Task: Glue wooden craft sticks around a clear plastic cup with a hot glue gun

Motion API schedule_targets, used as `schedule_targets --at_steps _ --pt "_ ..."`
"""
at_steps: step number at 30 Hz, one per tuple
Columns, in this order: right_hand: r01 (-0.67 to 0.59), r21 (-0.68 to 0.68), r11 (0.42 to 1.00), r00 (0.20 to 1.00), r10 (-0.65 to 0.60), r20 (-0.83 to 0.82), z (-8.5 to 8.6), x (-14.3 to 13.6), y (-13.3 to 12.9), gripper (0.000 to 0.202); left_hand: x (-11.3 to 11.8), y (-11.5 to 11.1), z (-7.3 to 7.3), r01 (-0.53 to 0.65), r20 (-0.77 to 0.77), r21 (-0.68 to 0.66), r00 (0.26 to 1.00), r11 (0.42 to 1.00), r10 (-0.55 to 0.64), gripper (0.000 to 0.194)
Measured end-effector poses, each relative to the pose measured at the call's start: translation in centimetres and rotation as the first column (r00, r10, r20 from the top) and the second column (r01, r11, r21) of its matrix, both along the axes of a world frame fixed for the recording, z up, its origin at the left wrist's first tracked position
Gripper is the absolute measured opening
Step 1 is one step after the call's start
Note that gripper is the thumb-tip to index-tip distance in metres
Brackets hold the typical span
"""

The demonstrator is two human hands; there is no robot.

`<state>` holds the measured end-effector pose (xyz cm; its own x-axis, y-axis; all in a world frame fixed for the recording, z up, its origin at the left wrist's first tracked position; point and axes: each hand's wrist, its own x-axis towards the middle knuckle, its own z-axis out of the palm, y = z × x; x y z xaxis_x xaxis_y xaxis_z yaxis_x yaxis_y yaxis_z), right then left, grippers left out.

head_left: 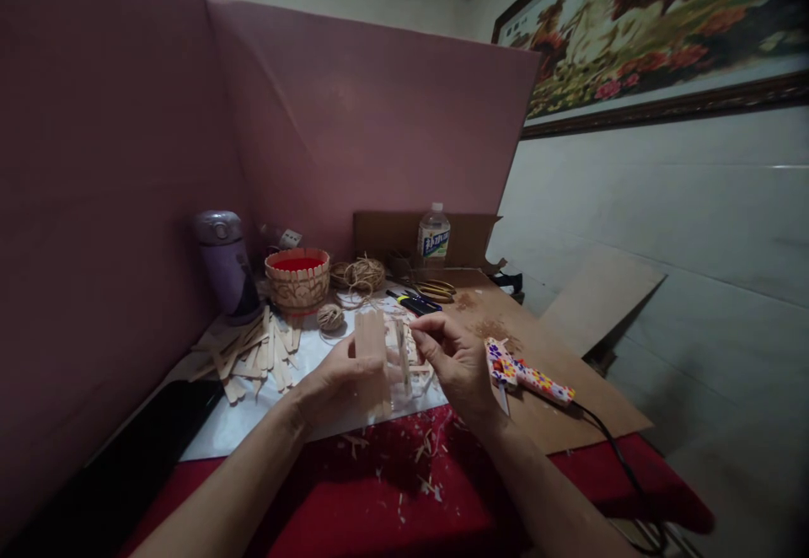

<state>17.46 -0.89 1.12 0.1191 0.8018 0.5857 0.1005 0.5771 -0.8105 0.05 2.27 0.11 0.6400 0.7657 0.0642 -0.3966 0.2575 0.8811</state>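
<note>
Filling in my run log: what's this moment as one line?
left hand: holds flat wooden sticks; right hand: fingertips near clear piece, grip unclear; glue gun: on brown board; loose sticks: on white sheet

A flat panel of pale wooden sticks (372,364), laid edge to edge, stands roughly upright; a clear, shiny piece (400,364) is just beside it.

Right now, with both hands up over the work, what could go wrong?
The glue gun lies close beside the right hand; a sideways move might bump it, or burn the skin if it is hot, which the picture cannot show.
Its cord runs off the board's edge, so a snag could drag the gun.
The left hand grips the slatted wooden piece; too firm a squeeze might loosen its slats.
</note>
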Motion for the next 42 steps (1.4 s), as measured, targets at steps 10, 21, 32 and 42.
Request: schedule_targets --at_steps 10,21,32,42 --pt "0.022 -0.004 1.000 0.988 -0.021 0.155 -1.1 -0.7 -0.4 0.010 0.2 1.1 -0.3 -0.303 -0.085 0.101 0.946 0.948 0.312 0.075" --pt "0.156 0.063 0.986 0.935 -0.168 0.313 -2.1 -0.4 0.0 0.014 -0.8 3.8 -1.3 -0.622 -0.107 0.366 0.711 0.692 0.695 0.067" --pt "0.178 -0.013 0.984 0.972 -0.174 0.157 -2.3 0.1 1.3 0.015 -1.3 3.8 -1.0 -0.718 -0.062 0.306 0.640 0.625 0.766 0.060" --pt "0.157 -0.089 0.984 0.980 -0.143 0.140 -3.0 0.5 2.3 0.050 -2.8 5.3 -0.3 -0.872 0.083 0.254 0.450 0.417 0.889 0.020"
